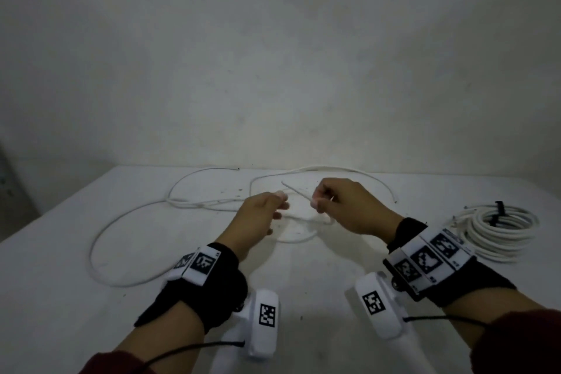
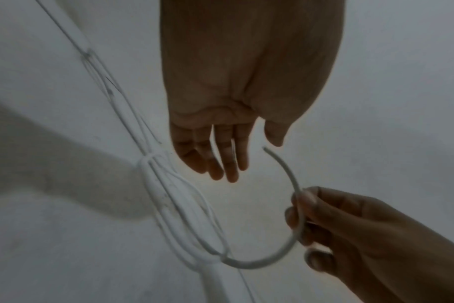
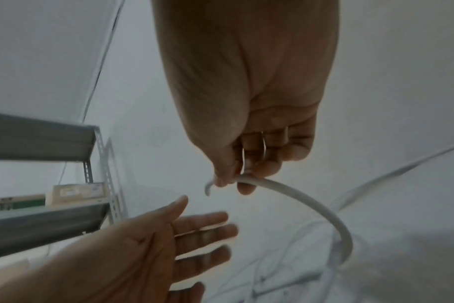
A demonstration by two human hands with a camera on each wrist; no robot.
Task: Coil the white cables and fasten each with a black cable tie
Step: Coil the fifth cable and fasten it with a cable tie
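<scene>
A loose white cable (image 1: 100, 234) sprawls in wide loops over the white table (image 1: 334, 282). My right hand (image 1: 318, 200) pinches this cable near its free end (image 3: 285, 190), lifting it off the table; the short tip (image 2: 266, 149) sticks out toward my left hand. My left hand (image 1: 279, 206) hovers just left of that tip, fingers (image 2: 220, 162) straight and spread, holding nothing (image 3: 194, 225). A coiled white cable (image 1: 501, 231) bound by a black cable tie (image 1: 498, 212) lies at the right of the table.
A white wall (image 1: 273, 55) rises behind the table's far edge. A grey metal shelf rack (image 3: 65, 217) with small boxes stands off to the left. More cable strands (image 2: 169, 194) lie bunched on the table below the hands.
</scene>
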